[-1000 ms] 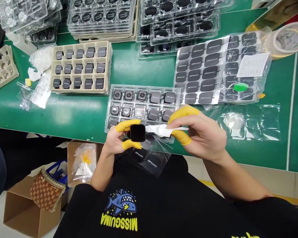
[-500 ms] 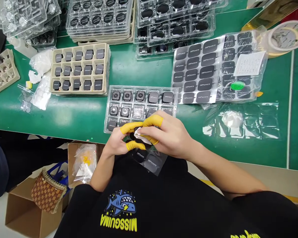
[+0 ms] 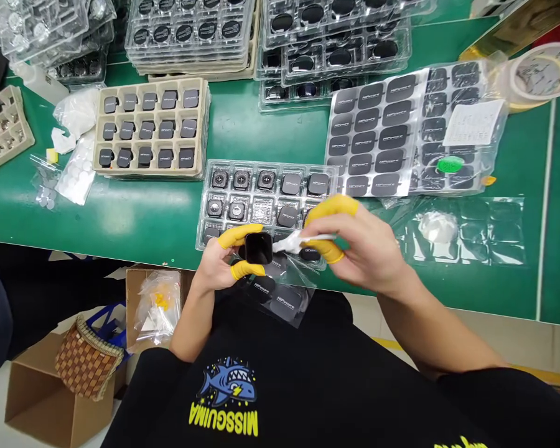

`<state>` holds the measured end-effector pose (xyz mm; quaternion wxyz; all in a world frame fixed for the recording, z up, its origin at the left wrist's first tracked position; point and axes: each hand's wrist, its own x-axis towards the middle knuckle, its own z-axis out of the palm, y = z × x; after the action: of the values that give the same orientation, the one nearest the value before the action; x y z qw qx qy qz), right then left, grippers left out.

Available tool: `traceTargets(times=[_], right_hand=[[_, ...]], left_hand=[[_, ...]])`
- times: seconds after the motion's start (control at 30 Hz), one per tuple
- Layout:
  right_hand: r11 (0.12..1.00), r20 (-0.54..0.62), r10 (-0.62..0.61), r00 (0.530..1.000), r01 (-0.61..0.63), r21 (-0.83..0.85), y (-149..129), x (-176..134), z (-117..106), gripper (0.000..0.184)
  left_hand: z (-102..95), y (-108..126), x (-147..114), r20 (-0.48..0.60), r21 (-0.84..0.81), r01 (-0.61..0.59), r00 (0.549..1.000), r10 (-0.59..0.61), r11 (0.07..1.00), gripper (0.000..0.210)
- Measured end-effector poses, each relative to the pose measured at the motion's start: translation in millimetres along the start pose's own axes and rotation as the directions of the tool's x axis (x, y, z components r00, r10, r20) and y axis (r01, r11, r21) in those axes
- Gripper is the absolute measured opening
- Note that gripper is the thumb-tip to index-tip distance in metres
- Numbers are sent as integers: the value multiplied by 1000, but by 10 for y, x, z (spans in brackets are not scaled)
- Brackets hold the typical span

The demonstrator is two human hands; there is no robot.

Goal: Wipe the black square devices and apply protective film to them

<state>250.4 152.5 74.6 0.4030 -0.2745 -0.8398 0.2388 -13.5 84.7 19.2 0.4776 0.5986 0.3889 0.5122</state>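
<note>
Between thumb and forefinger, my left hand (image 3: pixel 221 258) grips a black square watch case (image 3: pixel 258 248) by its edges, its dark glossy face turned up. My right hand (image 3: pixel 354 246) pinches a crumpled white wipe (image 3: pixel 292 242), which is just to the right of the watch case. Yellow finger cots cover the thumb and forefinger of both hands. Behind my hands lies a clear plastic tray (image 3: pixel 200 205) with square watch cases and dark film-covered pieces in its pockets. Dark printed stickers on a clear sheet (image 3: pixel 285 303) hang over the table edge below my hands.
A beige tray (image 3: pixel 204 130) of dark square pieces stands at left. Stacked clear trays (image 3: pixel 186 59) line the back. Sticker sheets (image 3: pixel 373 134), a tape roll (image 3: pixel 544 71) and a clear film with a white wad (image 3: pixel 437 227) lie at right. A cardboard box (image 3: pixel 51 392) sits below.
My right hand has moved right, drawing the white wipe off the watch case, whose dark face now shows. My left hand has stayed nearly in place.
</note>
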Motion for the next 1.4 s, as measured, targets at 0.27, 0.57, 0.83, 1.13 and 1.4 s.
traceTargets(times=[0.27, 0.57, 0.83, 1.13, 1.4], right_hand=[[964, 42, -183, 982, 187, -189, -229, 37, 349, 18], [913, 40, -7, 999, 23, -406, -41, 63, 292, 15], [996, -17, 85, 996, -85, 2, -74, -29, -6, 10], [983, 37, -82, 996, 87, -162, -192, -32, 314, 15], [978, -37, 110, 993, -115, -175, 1, 15, 228, 10]], left_hand=[[22, -9, 13, 115, 139, -48, 993, 32, 989, 76], [55, -124, -58, 1, 43, 23, 1000, -23, 999, 71], [44, -79, -57, 4, 36, 43, 999, -43, 998, 77], [53, -62, -47, 77, 132, -26, 997, 15, 991, 77], [50, -84, -59, -3, 105, -11, 1000, 11, 994, 77]])
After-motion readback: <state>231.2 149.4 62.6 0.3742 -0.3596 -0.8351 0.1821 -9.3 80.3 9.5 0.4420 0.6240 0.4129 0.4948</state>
